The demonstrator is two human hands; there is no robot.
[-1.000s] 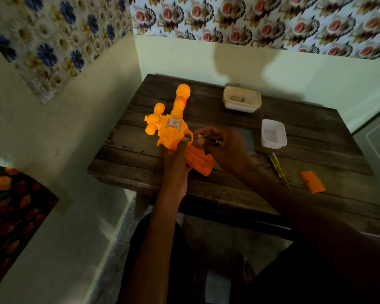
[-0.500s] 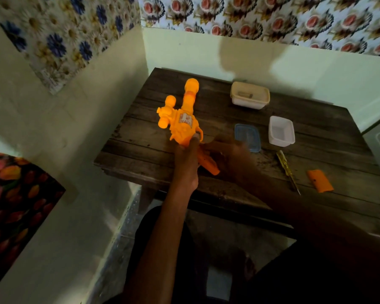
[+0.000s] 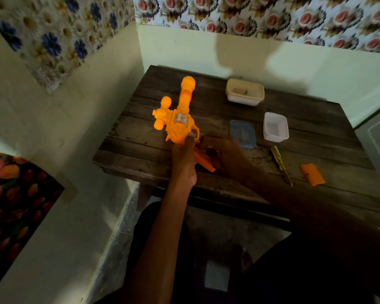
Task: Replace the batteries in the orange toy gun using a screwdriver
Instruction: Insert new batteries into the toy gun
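left hand (image 3: 183, 160): gripping the orange toy gun (image 3: 178, 122) by its handle
right hand (image 3: 223, 153): fingers on the grip, can't tell if closed

We see a bright orange toy gun (image 3: 180, 125) on a dark brown plank desk (image 3: 316, 128). Right of the gun: blue translucent lid (image 3: 242, 133), white tub (image 3: 275, 127), yellow-handled screwdriver (image 3: 280, 162), orange cover (image 3: 312, 174). Cream tub (image 3: 245, 92) behind.
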